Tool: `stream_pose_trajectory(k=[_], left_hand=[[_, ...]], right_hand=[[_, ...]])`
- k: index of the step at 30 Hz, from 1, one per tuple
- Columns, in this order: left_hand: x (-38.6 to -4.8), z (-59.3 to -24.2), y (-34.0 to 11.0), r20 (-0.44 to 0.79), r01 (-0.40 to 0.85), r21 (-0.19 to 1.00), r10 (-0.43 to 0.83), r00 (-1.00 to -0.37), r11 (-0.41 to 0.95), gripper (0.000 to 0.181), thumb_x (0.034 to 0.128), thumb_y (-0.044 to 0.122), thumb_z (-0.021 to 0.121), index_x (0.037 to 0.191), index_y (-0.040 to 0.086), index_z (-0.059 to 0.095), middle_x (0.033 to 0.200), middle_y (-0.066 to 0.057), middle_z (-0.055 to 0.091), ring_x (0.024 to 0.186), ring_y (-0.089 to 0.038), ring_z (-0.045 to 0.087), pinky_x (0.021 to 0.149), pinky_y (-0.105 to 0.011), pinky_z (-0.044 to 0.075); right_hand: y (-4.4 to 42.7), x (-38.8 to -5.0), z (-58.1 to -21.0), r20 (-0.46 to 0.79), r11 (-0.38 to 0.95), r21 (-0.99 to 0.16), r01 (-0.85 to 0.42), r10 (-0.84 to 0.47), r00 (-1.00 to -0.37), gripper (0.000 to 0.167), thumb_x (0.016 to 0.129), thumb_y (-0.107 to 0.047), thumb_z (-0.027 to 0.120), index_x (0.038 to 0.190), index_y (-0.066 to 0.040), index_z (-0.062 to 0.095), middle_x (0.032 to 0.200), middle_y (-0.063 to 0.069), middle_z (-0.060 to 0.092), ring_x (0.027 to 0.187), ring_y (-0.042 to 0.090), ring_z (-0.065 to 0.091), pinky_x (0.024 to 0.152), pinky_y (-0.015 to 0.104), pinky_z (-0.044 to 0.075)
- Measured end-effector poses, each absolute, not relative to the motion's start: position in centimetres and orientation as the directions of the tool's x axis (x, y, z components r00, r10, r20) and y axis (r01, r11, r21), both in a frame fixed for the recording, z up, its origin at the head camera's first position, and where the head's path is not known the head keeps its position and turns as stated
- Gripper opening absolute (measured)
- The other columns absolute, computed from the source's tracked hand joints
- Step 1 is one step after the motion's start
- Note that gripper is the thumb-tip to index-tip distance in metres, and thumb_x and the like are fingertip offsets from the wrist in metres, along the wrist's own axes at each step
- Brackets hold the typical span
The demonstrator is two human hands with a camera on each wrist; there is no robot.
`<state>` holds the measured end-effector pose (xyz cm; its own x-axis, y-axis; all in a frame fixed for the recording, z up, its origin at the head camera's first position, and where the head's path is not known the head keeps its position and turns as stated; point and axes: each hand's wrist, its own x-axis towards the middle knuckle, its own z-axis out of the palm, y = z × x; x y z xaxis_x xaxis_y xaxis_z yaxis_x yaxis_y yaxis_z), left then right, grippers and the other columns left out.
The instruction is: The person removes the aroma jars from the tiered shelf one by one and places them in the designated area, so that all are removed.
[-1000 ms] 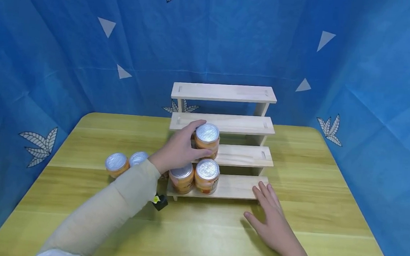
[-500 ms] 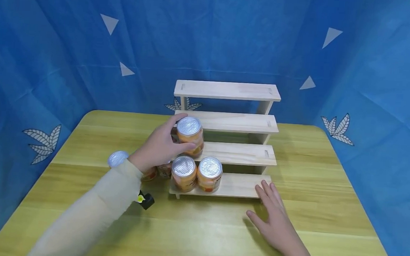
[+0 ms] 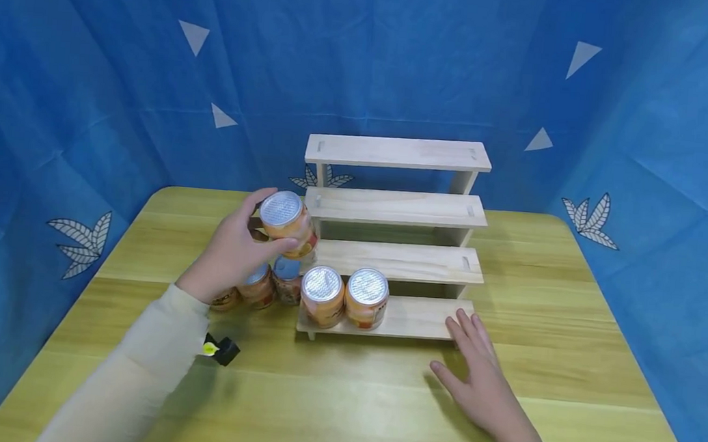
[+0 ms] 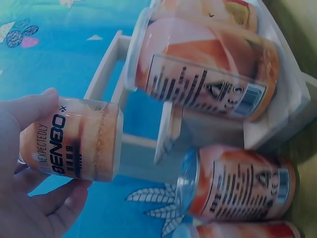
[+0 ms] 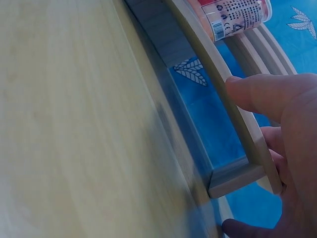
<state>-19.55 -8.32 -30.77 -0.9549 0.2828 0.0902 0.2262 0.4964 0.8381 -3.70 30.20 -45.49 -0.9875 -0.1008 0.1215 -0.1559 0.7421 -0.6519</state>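
My left hand grips an orange-printed can with a silver lid, thumb in front and fingers behind. The can is tilted, in the air at the left ends of the middle shelves; in the left wrist view the held can shows dark lettering. Two similar cans, a left one and a right one, stand side by side on the lowest step of a pale wooden stepped rack. My right hand has its fingers extended, fingertips at the right end of that lowest step.
Several more cans stand on the wooden table left of the rack, partly hidden by my left hand. Blue patterned cloth hangs behind the table and along both sides.
My left hand has lifted the can off the second step and carried it left, past the rack's left end. The right hand stays by the lowest step. The head view has shifted slightly.
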Motion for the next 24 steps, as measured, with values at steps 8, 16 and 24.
stream_pose_trajectory(k=[8, 16, 24], left_hand=[[-18.1, -31.1, -10.6, 0.084, 0.205, 0.835, 0.249, -0.965, 0.511, 0.089, 0.0859, 0.047, 0.078, 0.156, 0.02, 0.031, 0.139, -0.006, 0.048, 0.112, -0.026, 0.059, 0.086, -0.042, 0.055], [-16.9, -32.0, -12.1, 0.053, 0.195, 0.822, 0.269, -0.962, 0.536, 0.093, 0.0829, 0.045, 0.082, 0.156, 0.017, 0.033, 0.137, -0.006, 0.052, 0.109, -0.025, 0.059, 0.086, -0.041, 0.053], [-14.7, -33.8, -13.9, 0.029, 0.22, 0.791, 0.324, -0.946, 0.57, 0.089, 0.0811, 0.044, 0.085, 0.152, 0.016, 0.039, 0.135, -0.007, 0.054, 0.11, -0.026, 0.059, 0.088, -0.052, 0.052]], right_hand=[[30.3, -3.7, -45.5, 0.117, 0.742, -0.65, -0.167, -0.12, -0.986, 0.079, 0.096, -0.037, 0.069, 0.159, -0.01, 0.03, 0.168, 0.008, 0.012, 0.153, 0.039, 0.001, 0.113, 0.072, 0.014], [30.7, -3.9, -45.2, 0.122, 0.735, -0.656, -0.173, -0.122, -0.985, 0.078, 0.097, -0.035, 0.069, 0.159, -0.009, 0.03, 0.169, 0.009, 0.01, 0.154, 0.037, -0.001, 0.113, 0.073, 0.012], [30.3, -3.7, -45.4, 0.108, 0.728, -0.664, -0.169, -0.131, -0.986, 0.078, 0.097, -0.036, 0.069, 0.159, -0.01, 0.029, 0.169, 0.007, 0.01, 0.154, 0.037, -0.001, 0.113, 0.073, 0.012]])
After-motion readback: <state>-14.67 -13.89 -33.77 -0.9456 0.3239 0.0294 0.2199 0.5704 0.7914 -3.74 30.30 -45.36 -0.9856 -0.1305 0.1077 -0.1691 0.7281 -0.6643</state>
